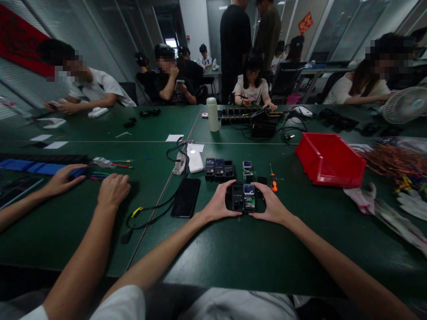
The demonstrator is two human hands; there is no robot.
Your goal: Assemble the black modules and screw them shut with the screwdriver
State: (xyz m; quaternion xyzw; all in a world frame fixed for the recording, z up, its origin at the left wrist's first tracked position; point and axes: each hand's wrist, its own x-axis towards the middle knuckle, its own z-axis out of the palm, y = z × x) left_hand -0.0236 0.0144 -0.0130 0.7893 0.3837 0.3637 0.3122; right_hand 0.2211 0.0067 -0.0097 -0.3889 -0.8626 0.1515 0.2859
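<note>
On the green table before me, my left hand (220,201) pinches a black plastic housing (238,199) by its far and near edges. Against the housing's right side stands a green circuit board with a small screen (249,203), held between the fingers and thumb of my right hand (271,204). Just beyond them lies a second circuit board with a screen (247,171). Several assembled black modules (219,169) sit in a row to its left. A small dark part (262,180) and an orange-handled screwdriver (274,184) lie beyond my right hand.
A red bin (328,162) stands to the right, near gloves (362,200) and copper wires (390,160). Left of my hands are a phone (185,198), a white power bank (195,160) and a black cable (156,220). A co-worker's hands (113,189) work at far left.
</note>
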